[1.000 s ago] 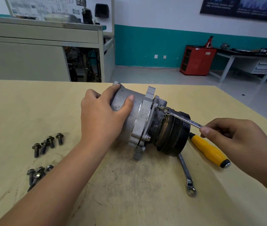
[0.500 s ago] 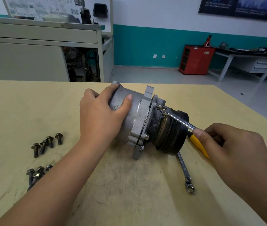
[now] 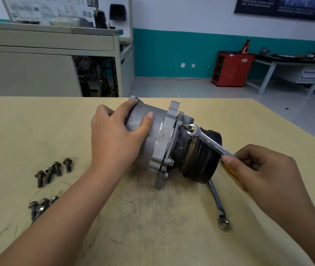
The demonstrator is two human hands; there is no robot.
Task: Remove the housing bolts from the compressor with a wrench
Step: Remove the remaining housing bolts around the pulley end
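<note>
- The grey cast-metal compressor point(image 3: 158, 131) with its black ribbed pulley lies on its side in the middle of the pale yellow wooden worktop point(image 3: 37, 121). The pulley end points towards the right hand.
- The left hand point(image 3: 114, 137) grips the smooth housing from above, fingers curled over the far end and thumb pressed on the near side.
- The right hand point(image 3: 264, 169) pinches the shank of the silver open-ended wrench point(image 3: 208, 142) between thumb and curled fingers. The wrench's open end sits at the small dark housing bolt point(image 3: 186, 126) at the top of the flange.
- Risk: the open end seems to catch the bolt head only partly, so a hard pull could slip it off and round the corners.
- Risk: a slip would likely throw the knuckles into the pulley or the worktop.
- Risk: the round body may roll under torque if the left hand's hold eases.
- Risk: a freed bolt could drop and roll. The loose grey flanged bolts point(image 3: 53, 171) already lie well off to the left.
- Two bolt heads point(image 3: 171, 162) low on the flange look untouched.
- A second steel wrench point(image 3: 217, 202) lies beside the pulley.
- Against a second ago, the wrench has swung so that its flat lettered face shows, where it was seen edge-on.
- The right hand has come lower and nearer, and now covers nearly all of the yellow tool handle point(image 3: 228, 167) that lay in plain sight.
- The left hand's hold and the loose bolts look unchanged.
</note>
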